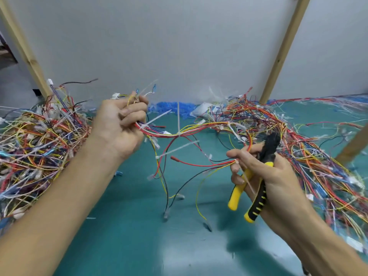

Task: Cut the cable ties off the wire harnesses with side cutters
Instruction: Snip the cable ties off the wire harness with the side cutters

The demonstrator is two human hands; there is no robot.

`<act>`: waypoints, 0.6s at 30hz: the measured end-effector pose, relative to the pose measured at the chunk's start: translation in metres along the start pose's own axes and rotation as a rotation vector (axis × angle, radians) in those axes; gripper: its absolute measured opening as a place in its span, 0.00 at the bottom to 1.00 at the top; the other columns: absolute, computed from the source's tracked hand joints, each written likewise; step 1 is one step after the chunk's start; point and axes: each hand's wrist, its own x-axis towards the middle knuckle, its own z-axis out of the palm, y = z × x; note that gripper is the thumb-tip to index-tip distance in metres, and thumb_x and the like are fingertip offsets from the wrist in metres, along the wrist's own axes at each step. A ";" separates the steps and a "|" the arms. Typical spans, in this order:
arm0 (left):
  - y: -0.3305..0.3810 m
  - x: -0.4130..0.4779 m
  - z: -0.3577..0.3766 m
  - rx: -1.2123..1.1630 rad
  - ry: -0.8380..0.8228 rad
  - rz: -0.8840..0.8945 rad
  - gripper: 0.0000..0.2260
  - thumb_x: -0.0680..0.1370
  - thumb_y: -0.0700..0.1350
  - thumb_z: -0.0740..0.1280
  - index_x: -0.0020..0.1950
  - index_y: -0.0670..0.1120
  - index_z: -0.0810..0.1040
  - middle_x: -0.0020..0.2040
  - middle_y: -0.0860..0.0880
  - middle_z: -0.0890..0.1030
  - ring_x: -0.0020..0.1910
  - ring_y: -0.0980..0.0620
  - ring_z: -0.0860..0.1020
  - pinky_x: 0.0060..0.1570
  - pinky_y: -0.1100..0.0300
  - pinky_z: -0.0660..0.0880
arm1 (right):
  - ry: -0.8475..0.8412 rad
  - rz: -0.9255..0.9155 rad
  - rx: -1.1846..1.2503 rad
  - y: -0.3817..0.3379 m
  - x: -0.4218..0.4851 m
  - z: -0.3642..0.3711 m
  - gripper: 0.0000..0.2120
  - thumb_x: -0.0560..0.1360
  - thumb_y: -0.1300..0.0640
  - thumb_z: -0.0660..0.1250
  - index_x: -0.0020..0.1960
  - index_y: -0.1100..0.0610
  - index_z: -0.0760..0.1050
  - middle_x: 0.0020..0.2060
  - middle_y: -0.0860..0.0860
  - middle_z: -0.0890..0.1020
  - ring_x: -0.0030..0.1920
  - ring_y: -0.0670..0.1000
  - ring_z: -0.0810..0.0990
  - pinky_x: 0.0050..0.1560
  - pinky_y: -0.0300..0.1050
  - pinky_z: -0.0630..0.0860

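A wire harness of red, yellow and black wires hangs in the air between my hands, above the green mat. White cable ties stick out of it at several spots. My left hand grips one end of the harness, fingers curled round the wires. My right hand holds the side cutters, yellow and black handles in the palm, dark jaws pointing up. The fingertips of that hand also pinch the harness's other end at a white tie. Loose wire ends dangle down to the mat.
A large heap of tangled wires lies on the left, another pile spreads along the right. Blue and white plastic scraps lie at the back by the grey wall. Two wooden posts lean upward. Green mat lies in front.
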 end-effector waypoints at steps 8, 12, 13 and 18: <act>-0.018 0.032 -0.077 0.571 0.146 -0.043 0.11 0.81 0.49 0.61 0.49 0.45 0.80 0.52 0.42 0.85 0.51 0.44 0.81 0.57 0.52 0.74 | -0.117 0.095 -0.063 0.000 -0.005 -0.011 0.09 0.77 0.59 0.73 0.38 0.55 0.79 0.39 0.60 0.76 0.28 0.49 0.69 0.32 0.42 0.70; -0.031 0.035 -0.092 0.757 0.025 0.003 0.13 0.84 0.40 0.60 0.48 0.43 0.84 0.51 0.46 0.88 0.48 0.49 0.86 0.62 0.52 0.76 | -0.288 0.104 -0.365 0.003 -0.013 -0.015 0.11 0.76 0.56 0.74 0.39 0.60 0.77 0.35 0.56 0.81 0.28 0.51 0.69 0.32 0.40 0.70; -0.033 0.036 -0.094 0.805 0.013 0.036 0.11 0.85 0.38 0.60 0.50 0.42 0.82 0.51 0.45 0.88 0.47 0.50 0.86 0.59 0.52 0.77 | -0.335 0.095 -0.465 0.001 -0.014 -0.015 0.12 0.76 0.54 0.74 0.39 0.60 0.78 0.33 0.52 0.81 0.29 0.50 0.70 0.32 0.39 0.70; -0.044 0.038 -0.101 0.914 0.052 0.192 0.04 0.83 0.37 0.65 0.53 0.41 0.80 0.42 0.46 0.87 0.40 0.50 0.85 0.38 0.56 0.72 | -0.649 -0.037 -1.347 -0.029 0.008 -0.014 0.19 0.77 0.38 0.74 0.43 0.54 0.79 0.33 0.56 0.75 0.33 0.47 0.67 0.38 0.54 0.72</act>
